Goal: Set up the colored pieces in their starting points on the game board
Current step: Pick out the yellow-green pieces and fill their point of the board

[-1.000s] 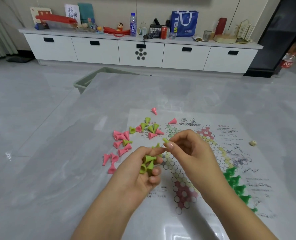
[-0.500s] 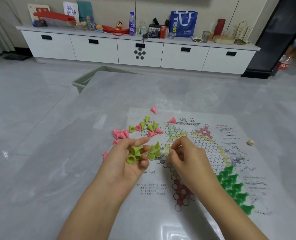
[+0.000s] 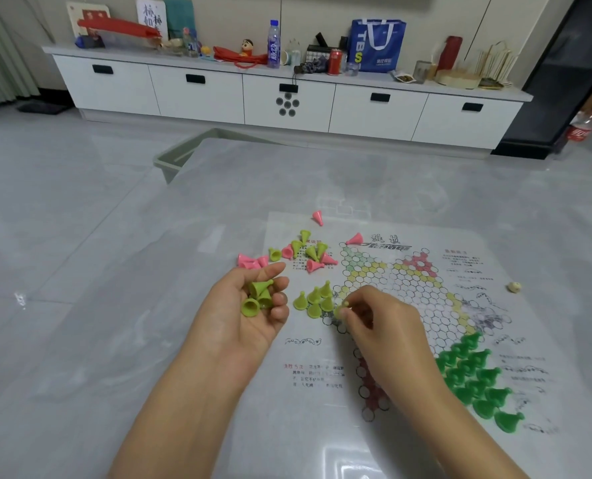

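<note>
Palm of left hand cups lime pieces.

Lime cone pieces upright on the paper game board's left point, dark-green pieces filling its right.

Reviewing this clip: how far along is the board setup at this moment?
Done: the dark green pieces stand packed in the board's near-right corner. In hand: the right hand pinches a light green piece down beside the few light green pieces standing at the left corner; the left hand holds spare cones. Left: the loose pink and light green pile and the red corners.
</note>
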Motion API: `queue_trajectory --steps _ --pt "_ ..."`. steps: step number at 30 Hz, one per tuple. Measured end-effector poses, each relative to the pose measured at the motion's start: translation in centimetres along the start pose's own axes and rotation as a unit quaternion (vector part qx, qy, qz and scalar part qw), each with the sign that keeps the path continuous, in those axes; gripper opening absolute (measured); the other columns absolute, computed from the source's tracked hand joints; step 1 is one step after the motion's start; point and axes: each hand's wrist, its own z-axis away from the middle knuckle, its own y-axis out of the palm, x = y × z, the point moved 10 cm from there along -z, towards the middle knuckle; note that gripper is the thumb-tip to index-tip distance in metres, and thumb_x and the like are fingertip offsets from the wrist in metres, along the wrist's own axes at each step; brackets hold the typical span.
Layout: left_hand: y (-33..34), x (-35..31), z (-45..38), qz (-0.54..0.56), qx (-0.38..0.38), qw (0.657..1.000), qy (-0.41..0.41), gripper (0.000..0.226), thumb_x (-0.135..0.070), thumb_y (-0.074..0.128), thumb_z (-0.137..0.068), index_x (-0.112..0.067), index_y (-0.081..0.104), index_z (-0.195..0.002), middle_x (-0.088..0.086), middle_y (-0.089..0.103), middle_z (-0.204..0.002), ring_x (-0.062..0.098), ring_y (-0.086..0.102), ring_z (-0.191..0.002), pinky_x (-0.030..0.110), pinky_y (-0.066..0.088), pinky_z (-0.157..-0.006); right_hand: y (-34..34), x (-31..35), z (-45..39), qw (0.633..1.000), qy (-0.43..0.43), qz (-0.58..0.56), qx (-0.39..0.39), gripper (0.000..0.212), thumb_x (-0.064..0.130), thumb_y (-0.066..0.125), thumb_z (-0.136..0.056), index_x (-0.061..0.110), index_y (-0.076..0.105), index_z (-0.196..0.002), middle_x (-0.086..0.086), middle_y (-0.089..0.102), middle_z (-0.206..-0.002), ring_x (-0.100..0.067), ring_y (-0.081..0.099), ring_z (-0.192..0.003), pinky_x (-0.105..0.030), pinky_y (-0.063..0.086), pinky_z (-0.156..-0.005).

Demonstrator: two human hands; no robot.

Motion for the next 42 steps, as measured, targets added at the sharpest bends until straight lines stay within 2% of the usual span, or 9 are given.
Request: queue_trajectory --steps 10,16,27,29,32,34,36,38,42 --pt "0.2 0.1 0.0 0.002 -0.001 1.0 0.002 0.021 -0.004 0.043 -0.079 0.001 0.062 -0.085 0.008 0.053 -0.06 0.01 0.042 -0.041 0.014 0.034 -0.035 1.4 0.3 0.2 0.999 -0.028 0.027 -0.003 0.006 0.024 0.06 -0.084 0.02 0.064 -0.087 0.007 0.061 -0.079 -0.01 0.053 -0.074 -0.019 0.039 -0.064" --pt "0.2 0.1 0.0 0.001 -0.004 1.0 0.003 0.021 -0.005 0.044 -0.079 0.001 0.063 -0.086 0.008 0.054 -0.059 0.01 0.042 -0.042 0.015 0.035 -0.035 1.6 0.6 0.2 0.999 -0.033 0.033 -0.002 0.008 0.026 0.06 -0.085 0.02 0.063 -0.089 0.007 0.059 -0.083 -0.012 0.052 -0.078 -0.025 0.043 -0.067" --pt "0.2 0.0 0.1 0.007 0.003 1.0 0.005 0.023 -0.007 0.042 -0.084 0.001 0.064 -0.088 0.009 0.056 -0.06 0.012 0.047 -0.044 0.015 0.04 -0.038 1.6 0.5 0.3 0.999 -0.03 0.034 0.007 0.012 0.026 0.06 -0.085 0.018 0.065 -0.093 0.005 0.062 -0.087 -0.011 0.052 -0.079 -0.02 0.039 -0.069" --pt "0.5 -0.1 0.1 0.017 0.016 1.0 0.013 0.026 -0.011 0.042 -0.087 0.002 0.064 -0.089 0.011 0.059 -0.063 0.015 0.053 -0.05 0.018 0.048 -0.043 1.0 0.4 0.3 0.999 -0.026 0.021 0.0 0.01 0.024 0.061 -0.085 0.018 0.066 -0.091 0.006 0.064 -0.084 -0.009 0.055 -0.077 -0.019 0.042 -0.069" --pt "1.4 -0.3 0.4 0.036 0.051 0.998 0.021 0.03 -0.016 0.041 -0.091 0.005 0.062 -0.094 0.018 0.067 -0.074 0.026 0.065 -0.071 0.028 0.059 -0.062 -1.0 1.1 -0.1 0.998 -0.035 -0.007 -0.042 0.006 0.02 0.062 -0.084 0.02 0.068 -0.084 0.009 0.065 -0.078 -0.004 0.056 -0.071 -0.015 0.043 -0.065" --pt "2.0 0.2 0.7 0.04 0.071 0.997 0.005 0.034 -0.018 0.04 -0.093 0.007 0.061 -0.101 0.023 0.069 -0.09 0.03 0.068 -0.087 0.035 0.058 -0.073 -2.6 2.8 -0.6 0.993 -0.081 -0.044 -0.072 0.007 0.02 0.062 -0.084 0.019 0.068 -0.083 0.012 0.063 -0.075 -0.002 0.056 -0.073 -0.01 0.043 -0.064" --pt "2.6 1.0 0.9 0.058 0.092 0.994 -0.028 0.039 -0.02 0.038 -0.094 0.01 0.058 -0.108 0.026 0.068 -0.098 0.03 0.069 -0.086 0.038 0.054 -0.079 -3.6 5.0 -0.8 0.984 -0.145 -0.067 -0.08 0.012 0.025 0.059 -0.083 0.018 0.069 -0.085 0.012 0.061 -0.076 -0.001 0.054 -0.072 -0.007 0.042 -0.065" --pt "3.2 1.7 1.1 0.079 0.117 0.989 -0.054 0.044 -0.021 0.035 -0.094 0.013 0.056 -0.113 0.026 0.067 -0.097 0.028 0.068 -0.077 0.038 0.055 -0.077 -3.4 6.3 -0.8 0.981 -0.175 -0.067 -0.057 0.016 0.028 0.057 -0.083 0.018 0.069 -0.086 0.01 0.061 -0.077 -0.002 0.052 -0.069 -0.012 0.043 -0.065" --pt "3.9 2.2 1.2 0.097 0.15 0.981 -0.08 0.049 -0.023 0.032 -0.094 0.014 0.053 -0.117 0.027 0.067 -0.096 0.031 0.069 -0.075 0.031 0.057 -0.059 -1.6 7.1 -0.7 0.981 -0.184 -0.053 0.013 0.015 0.022 0.058 -0.08 0.021 0.068 -0.091 0.007 0.059 -0.075 -0.005 0.049 -0.067 -0.018 0.043 -0.064"
